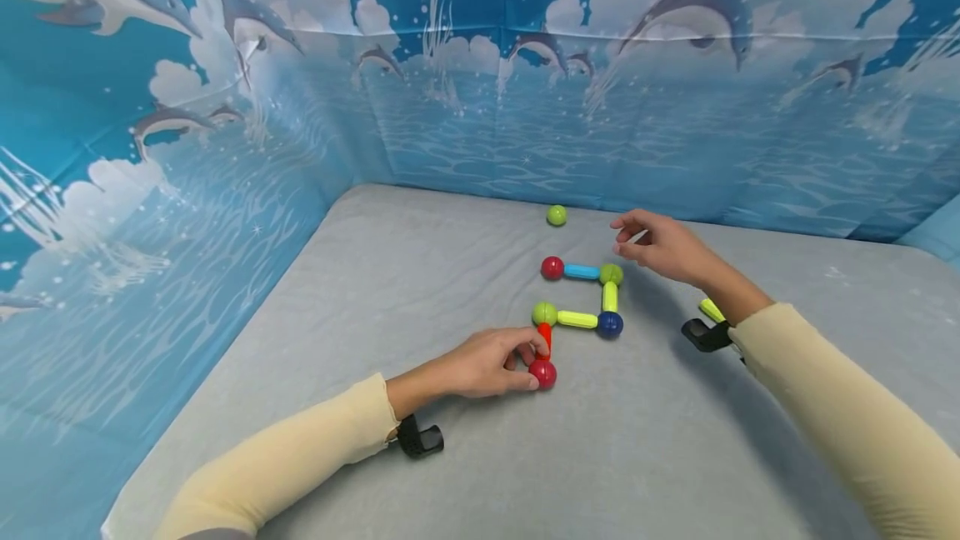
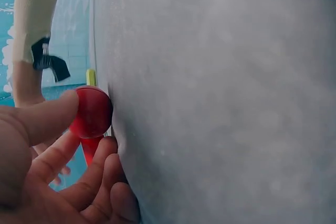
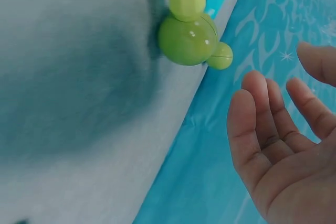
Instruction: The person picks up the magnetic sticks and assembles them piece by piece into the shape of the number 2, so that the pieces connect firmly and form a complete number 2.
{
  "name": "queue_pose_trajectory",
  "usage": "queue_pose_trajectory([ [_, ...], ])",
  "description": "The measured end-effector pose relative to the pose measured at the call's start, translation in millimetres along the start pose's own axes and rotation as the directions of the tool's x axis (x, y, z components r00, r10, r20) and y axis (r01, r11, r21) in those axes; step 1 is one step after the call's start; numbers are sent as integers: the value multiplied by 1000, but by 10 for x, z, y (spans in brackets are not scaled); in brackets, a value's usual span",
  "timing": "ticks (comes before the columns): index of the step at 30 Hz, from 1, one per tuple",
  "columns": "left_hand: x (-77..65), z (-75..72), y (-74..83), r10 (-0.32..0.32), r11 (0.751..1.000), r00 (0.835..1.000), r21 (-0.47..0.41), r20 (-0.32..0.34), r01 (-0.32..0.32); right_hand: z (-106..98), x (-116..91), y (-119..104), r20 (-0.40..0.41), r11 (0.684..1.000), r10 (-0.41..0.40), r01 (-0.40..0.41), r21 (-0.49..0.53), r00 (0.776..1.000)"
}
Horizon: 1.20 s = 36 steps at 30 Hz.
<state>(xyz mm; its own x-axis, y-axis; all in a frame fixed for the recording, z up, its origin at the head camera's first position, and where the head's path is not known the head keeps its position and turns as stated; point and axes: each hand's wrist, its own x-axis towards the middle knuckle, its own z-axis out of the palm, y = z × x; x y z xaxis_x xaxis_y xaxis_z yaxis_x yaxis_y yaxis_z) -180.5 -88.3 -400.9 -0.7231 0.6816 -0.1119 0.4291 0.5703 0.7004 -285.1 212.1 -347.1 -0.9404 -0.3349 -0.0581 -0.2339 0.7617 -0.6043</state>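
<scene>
A zigzag chain of toy balls and rods, likely a magnetic building set, lies on the grey cloth. At its near end my left hand [image 1: 487,363] pinches a red ball [image 2: 93,113] between thumb and fingers, beside a red rod [image 1: 545,342]. From there the chain runs through a green ball [image 1: 545,314], a yellow rod [image 1: 577,320], a dark blue ball [image 1: 610,325] and another yellow rod [image 1: 610,298]. A second green ball [image 3: 189,39], a blue rod [image 1: 582,272] and a second red ball [image 1: 552,267] finish it. My right hand [image 1: 660,247] hovers by that green ball, fingers relaxed, holding nothing.
A loose green ball [image 1: 557,215] lies near the back edge of the grey cloth surface [image 1: 435,273]. Partly hidden by the right wrist is a yellow-green rod [image 1: 709,308]. A dolphin-print curtain [image 1: 480,132] encloses the back and left side.
</scene>
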Motion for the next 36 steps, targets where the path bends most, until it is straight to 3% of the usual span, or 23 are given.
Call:
queue_pose_trajectory([
  [10, 22, 36, -8, -44, 995, 999, -90, -6, 43, 88, 629, -95, 18, 997, 78, -78, 21, 997],
  [16, 43, 19, -6, -77, 984, 997, -162, 14, 79, 187, 898, -136, 21, 999, 37, -37, -13, 999],
  [24, 82, 2, 8, -64, 979, 997, -189, 45, 71, 311, 1064, -172, 11, 986, -50, 51, -156, 999],
  [30, 81, -8, 10, -54, 981, 997, -185, 49, 62, 392, 1130, -205, 107, 973, 12, 13, -232, 994],
  [36, 69, -12, 6, -57, 984, 997, -168, 52, 65, 478, 1118, -149, 68, 971, 35, -18, -238, 997],
])
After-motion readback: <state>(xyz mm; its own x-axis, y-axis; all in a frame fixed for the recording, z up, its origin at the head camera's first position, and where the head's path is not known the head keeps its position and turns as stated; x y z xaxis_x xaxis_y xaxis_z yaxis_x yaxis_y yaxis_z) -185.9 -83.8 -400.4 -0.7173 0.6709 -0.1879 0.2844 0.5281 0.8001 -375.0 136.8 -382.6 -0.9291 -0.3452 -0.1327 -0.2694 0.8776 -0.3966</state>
